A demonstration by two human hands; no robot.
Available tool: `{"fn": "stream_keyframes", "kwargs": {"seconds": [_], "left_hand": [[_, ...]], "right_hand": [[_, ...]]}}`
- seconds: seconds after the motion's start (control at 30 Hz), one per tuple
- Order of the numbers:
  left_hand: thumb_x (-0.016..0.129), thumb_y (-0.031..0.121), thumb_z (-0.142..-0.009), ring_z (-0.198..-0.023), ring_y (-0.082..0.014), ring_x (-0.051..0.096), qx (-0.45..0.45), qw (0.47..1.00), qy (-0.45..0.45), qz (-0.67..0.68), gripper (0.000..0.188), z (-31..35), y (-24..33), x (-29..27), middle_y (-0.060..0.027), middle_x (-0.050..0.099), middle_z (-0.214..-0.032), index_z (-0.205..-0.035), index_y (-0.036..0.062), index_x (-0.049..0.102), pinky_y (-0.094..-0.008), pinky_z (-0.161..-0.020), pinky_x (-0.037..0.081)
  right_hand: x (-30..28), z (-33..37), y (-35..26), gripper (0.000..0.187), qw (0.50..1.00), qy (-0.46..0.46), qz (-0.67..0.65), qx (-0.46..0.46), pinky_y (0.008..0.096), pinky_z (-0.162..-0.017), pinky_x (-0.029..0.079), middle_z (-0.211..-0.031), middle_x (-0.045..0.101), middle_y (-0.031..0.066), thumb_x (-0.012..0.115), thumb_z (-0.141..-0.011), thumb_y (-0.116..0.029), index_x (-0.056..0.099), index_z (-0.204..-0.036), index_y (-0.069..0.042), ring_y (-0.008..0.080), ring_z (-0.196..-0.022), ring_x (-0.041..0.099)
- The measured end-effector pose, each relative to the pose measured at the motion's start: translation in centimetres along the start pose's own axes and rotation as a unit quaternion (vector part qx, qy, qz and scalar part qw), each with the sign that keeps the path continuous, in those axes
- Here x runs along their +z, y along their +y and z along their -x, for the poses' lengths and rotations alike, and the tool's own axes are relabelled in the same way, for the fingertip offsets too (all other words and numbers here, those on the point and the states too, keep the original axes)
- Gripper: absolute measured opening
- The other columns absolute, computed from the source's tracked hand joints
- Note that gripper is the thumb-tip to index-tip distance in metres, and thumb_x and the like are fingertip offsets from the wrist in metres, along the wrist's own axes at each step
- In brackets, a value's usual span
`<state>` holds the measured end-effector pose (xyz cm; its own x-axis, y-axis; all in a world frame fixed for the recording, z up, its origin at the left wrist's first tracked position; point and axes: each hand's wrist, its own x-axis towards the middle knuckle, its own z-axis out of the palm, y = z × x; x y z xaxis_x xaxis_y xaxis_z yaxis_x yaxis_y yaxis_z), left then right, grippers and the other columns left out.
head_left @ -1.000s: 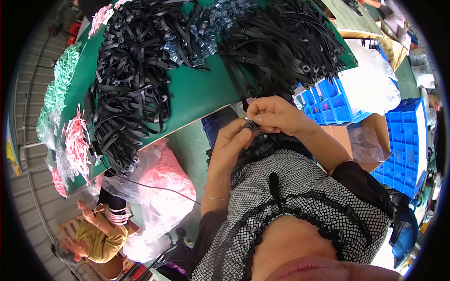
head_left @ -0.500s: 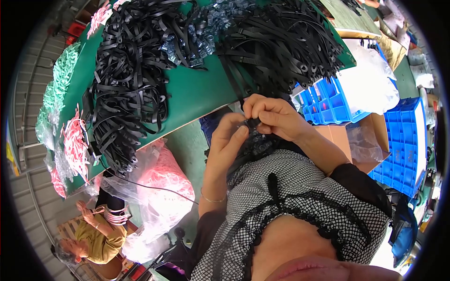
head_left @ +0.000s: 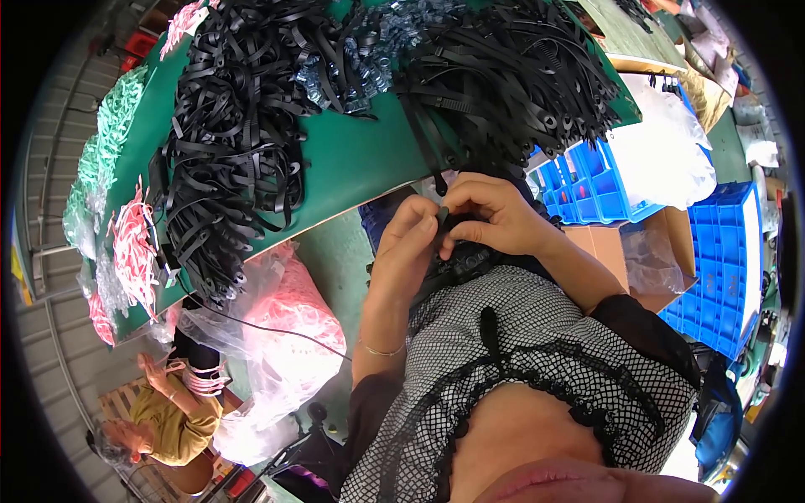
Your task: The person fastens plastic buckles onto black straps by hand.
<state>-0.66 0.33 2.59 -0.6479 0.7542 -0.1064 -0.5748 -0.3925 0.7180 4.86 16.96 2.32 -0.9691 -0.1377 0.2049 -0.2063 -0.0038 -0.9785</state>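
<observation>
My left hand (head_left: 404, 245) and my right hand (head_left: 495, 216) meet in front of my body, just off the near table edge. Both have their fingers bent in a pinch around a small black piece (head_left: 444, 220), mostly hidden by the fingertips. Its exact kind does not show. Below the hands, on my lap, lies a heap of small black parts (head_left: 470, 258). One black strap end (head_left: 439, 183) hangs over the table edge close to my fingertips, from the right-hand pile of black straps (head_left: 503, 75).
On the green table (head_left: 356, 163) lie another black strap pile (head_left: 239, 117), translucent blue-grey plastic pieces (head_left: 352, 71), and pink straps (head_left: 134, 251) and green straps (head_left: 119, 117). Blue crates (head_left: 713, 268) and a cardboard box (head_left: 677, 243) stand right. A seated co-worker (head_left: 176, 427) handles pink straps lower left.
My fingers have shifted around the small black piece, which is now more covered. The left hand has risen slightly, and the view has moved a little.
</observation>
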Motion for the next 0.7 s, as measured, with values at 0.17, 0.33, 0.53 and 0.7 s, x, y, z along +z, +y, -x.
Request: {"fn": "stream_keyframes", "kwargs": {"seconds": [0.17,0.33,0.53,0.7], "left_hand": [[0.052,0.014,-0.082,-0.064,-0.0134,0.05,-0.007,0.999,-0.026,0.042,0.012,0.0,-0.5,-0.4,-0.0055,0.052,-0.071,-0.08,0.004,0.045,-0.0227,-0.06,0.039],[0.053,0.011,-0.083,-0.065,-0.011,0.049,-0.001,0.999,0.017,-0.043,0.01,0.0,-0.6,-0.5,-0.0036,0.052,-0.072,-0.082,0.0052,0.045,-0.0218,-0.061,0.039],[0.061,0.009,-0.081,-0.072,-0.0074,0.047,0.016,0.998,0.021,-0.06,0.022,-0.4,-1.4,-1.2,-0.0016,0.049,-0.084,-0.094,0.0046,0.044,-0.0198,-0.061,0.038],[0.064,0.004,-0.077,-0.073,-0.0062,0.048,0.069,0.992,0.071,-0.074,0.025,-0.1,-1.9,-1.1,0.0006,0.051,-0.085,-0.097,0.0038,0.048,-0.0186,-0.064,0.039]], "right_hand": [[0.4,0.1,-0.2,0.019,0.994,0.012,-0.103,0.019,0.0251,-0.074,0.044,-0.093,0.045,0.0071,0.06,-0.078,0.003,0.053,-0.095,0.005,0.0134,-0.081,0.053],[0.0,-0.4,-0.7,0.02,1.0,0.011,-0.008,0.02,0.0255,-0.072,0.045,-0.09,0.048,0.0069,0.063,-0.075,-0.001,0.055,-0.094,0.002,0.0144,-0.079,0.053],[-0.2,-0.8,-0.7,0.025,0.967,0.002,0.236,-0.093,0.0321,-0.062,0.042,-0.078,0.051,0.009,0.069,-0.066,-0.011,0.057,-0.087,-0.005,0.0257,-0.072,0.052],[-0.3,-0.6,-1.2,0.019,0.956,0.076,0.263,-0.108,0.0301,-0.059,0.041,-0.074,0.051,0.0077,0.067,-0.071,-0.015,0.056,-0.083,-0.006,0.0236,-0.065,0.051]]}}
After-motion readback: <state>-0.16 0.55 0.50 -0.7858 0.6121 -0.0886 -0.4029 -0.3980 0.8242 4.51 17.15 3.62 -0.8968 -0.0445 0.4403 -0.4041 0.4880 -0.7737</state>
